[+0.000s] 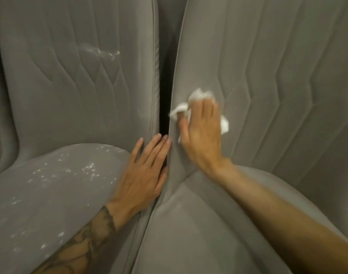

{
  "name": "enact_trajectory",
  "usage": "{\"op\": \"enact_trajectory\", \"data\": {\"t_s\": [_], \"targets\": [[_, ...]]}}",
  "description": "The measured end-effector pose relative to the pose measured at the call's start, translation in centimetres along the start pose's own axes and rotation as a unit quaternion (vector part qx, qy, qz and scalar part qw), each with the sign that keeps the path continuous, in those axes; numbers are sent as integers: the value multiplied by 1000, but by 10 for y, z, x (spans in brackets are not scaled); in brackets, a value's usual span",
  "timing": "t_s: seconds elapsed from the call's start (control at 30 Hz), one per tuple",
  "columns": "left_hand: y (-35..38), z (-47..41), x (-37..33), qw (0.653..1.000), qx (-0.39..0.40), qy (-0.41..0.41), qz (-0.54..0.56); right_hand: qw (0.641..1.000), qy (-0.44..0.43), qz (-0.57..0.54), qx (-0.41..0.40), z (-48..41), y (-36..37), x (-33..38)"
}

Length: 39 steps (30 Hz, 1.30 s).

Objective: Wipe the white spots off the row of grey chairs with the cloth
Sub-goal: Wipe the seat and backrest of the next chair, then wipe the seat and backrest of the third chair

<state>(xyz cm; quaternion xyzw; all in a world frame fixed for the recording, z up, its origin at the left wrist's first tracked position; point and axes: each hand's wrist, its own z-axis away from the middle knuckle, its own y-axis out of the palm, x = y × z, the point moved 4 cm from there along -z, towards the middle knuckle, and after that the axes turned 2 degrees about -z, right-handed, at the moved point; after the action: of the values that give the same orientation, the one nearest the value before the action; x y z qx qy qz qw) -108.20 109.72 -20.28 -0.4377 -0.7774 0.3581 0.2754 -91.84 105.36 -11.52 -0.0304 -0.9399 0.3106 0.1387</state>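
The white cloth point(180, 110) was bunched up against the lower backrest of the right chair point(268, 76), just right of the dark gap point(165, 95) that split the two grey chairs. The right hand point(200, 131) lay over it, fingers curled down on the wad and pressing it to the fabric. Crumpled ends stuck out above the fingertips, on the gap side by the thumb, and on the far side of the hand. The hand looked a little blurred. Its bare forearm point(277, 210) crossed that chair's seat, slanting away from the gap.

The left hand point(143, 175) held nothing. It rested flat with straight fingers right at the foot of the gap. Its palm lay on the edge of the left chair point(70, 86), and its fingertips reached up to where the two backrests nearly met, just below the cloth. The tattooed forearm point(86, 240) behind it lay across that chair's seat.

White spots point(88, 169) were scattered over the left chair's seat, thickest a little way left of the gap and thinning toward the front edge. Higher up, a white streak point(107, 53) marked the quilted backrest of the same chair. I could make out no such marks on the seat or back to the right of the gap.
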Motion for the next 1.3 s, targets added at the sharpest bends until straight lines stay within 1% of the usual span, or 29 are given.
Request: {"op": "enact_trajectory", "data": {"t_s": [0.03,0.07,0.1,0.17,0.27,0.33,0.37,0.5,0.53,0.63,0.7,0.77,0.83,0.9,1.0,1.07,1.13,1.2,1.3], "targets": [[-1,2,0,1000,8,-5,16,997,-29,13,73,29,10,9],[-2,6,0,999,19,-8,29,990,-54,20,126,53,16,17],[-4,10,-2,999,33,-9,40,988,-63,11,139,65,17,19],[-9,18,-3,997,55,1,50,993,-60,-21,102,53,9,18],[-14,21,-1,998,50,23,41,999,-38,-9,27,8,1,16],[-14,21,1,997,47,35,50,1000,-2,1,10,7,1,22],[-15,23,2,996,49,44,62,1000,6,4,22,19,2,26],[-23,40,12,991,53,82,96,990,10,-24,139,85,2,38],[-27,45,15,989,54,80,108,983,20,-12,184,96,3,39],[-40,59,22,987,66,60,137,936,26,87,341,134,9,47],[-47,71,30,985,89,46,139,919,56,102,377,149,8,56],[-54,86,43,983,110,22,145,918,82,76,380,156,4,70],[-62,99,61,982,121,-8,145,922,125,24,366,161,0,90],[-71,111,81,980,132,-35,144,930,180,-29,319,163,-2,118],[-80,124,112,978,156,-53,127,944,213,-32,252,152,8,159],[-85,131,135,977,166,-68,115,945,207,-18,254,143,23,178],[-87,137,157,974,177,-95,106,947,153,20,282,140,41,190],[-84,144,177,970,191,-113,95,950,106,31,291,139,58,189],[-81,153,206,968,210,-121,65,950,121,56,282,119,79,174]]}}
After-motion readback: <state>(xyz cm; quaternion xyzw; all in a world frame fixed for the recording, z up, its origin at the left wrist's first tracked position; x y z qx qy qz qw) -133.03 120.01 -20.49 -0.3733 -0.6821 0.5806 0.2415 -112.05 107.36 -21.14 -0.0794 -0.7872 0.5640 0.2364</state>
